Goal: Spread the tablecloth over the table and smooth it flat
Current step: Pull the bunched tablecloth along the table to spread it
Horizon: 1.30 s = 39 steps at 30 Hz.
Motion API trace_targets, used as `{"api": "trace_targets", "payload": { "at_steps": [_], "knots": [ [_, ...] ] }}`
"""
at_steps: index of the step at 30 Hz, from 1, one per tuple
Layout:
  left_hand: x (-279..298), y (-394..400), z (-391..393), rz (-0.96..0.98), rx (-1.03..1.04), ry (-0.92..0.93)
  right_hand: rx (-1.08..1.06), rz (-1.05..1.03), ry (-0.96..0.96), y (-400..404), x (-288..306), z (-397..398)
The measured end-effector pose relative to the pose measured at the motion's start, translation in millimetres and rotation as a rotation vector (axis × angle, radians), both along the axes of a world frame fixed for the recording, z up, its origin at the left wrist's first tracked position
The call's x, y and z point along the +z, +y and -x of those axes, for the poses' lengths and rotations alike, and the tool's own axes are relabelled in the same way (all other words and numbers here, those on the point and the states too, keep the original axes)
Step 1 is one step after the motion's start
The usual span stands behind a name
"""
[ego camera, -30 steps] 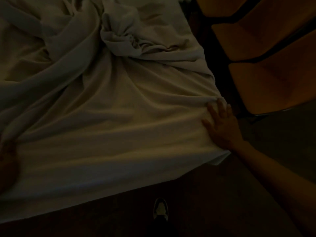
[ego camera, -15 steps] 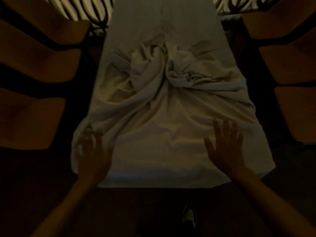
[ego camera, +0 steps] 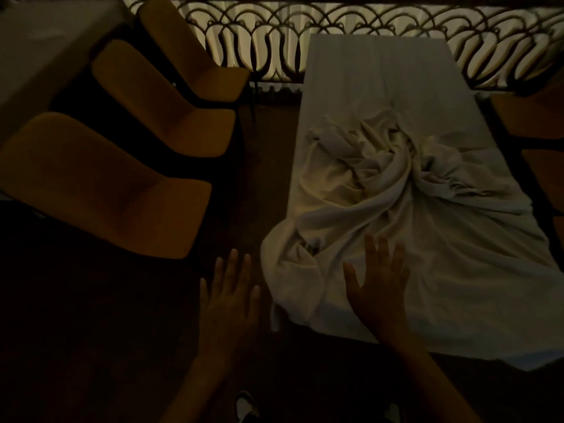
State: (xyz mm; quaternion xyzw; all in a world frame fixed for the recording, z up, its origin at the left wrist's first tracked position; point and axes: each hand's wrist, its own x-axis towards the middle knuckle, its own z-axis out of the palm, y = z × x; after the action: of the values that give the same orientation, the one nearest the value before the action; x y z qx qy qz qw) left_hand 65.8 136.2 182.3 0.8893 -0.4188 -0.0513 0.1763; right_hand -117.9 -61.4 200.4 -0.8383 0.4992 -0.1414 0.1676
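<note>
The long table (ego camera: 378,71) runs away from the hands. The white tablecloth (ego camera: 406,239) lies bunched on it, under the right hand (ego camera: 377,288), whose flat fingers are spread. The left hand (ego camera: 229,300), also flat, is off the cloth, near yellow chairs (ego camera: 116,190).

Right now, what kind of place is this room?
Probably a restaurant or banquet hall: a long table under a white tablecloth, rows of matching orange chairs, and an ornate patterned screen behind.
</note>
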Motion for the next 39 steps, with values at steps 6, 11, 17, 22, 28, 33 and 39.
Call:
{"api": "trace_targets", "payload": {
  "at_steps": [6, 11, 17, 22, 28, 33, 39],
  "knots": [
    [21.4, 31.1, -84.2, 0.081, -0.147, -0.119, 0.023, 0.000, -0.047, 52.0, 17.7, -94.4],
    [21.7, 0.0, -139.3, 0.186, -0.247, -0.148, -0.068, 0.011, -0.062, 49.1, 14.9, -132.6],
    [17.1, -72.5, -200.9, 0.251, -0.427, -0.181, -0.203, -0.028, -0.111, 1.4, -4.8, -172.4],
    [27.1, -141.0, -249.0, 0.242, -0.545, -0.219, -0.329, -0.089, -0.077, -40.9, -9.8, -210.0],
    [45.9, -224.4, -285.7, 0.217, -0.658, -0.201, -0.434, -0.073, -0.073, -88.2, -3.9, -234.8],
    [47.3, -296.2, -305.4, 0.218, -0.761, -0.214, -0.564, -0.107, -0.094, -122.2, -0.3, -246.0],
    [35.3, -393.5, -339.8, 0.171, -0.935, -0.149, -0.737, -0.120, -0.119, -172.8, -3.8, -273.5]
  ]
}}
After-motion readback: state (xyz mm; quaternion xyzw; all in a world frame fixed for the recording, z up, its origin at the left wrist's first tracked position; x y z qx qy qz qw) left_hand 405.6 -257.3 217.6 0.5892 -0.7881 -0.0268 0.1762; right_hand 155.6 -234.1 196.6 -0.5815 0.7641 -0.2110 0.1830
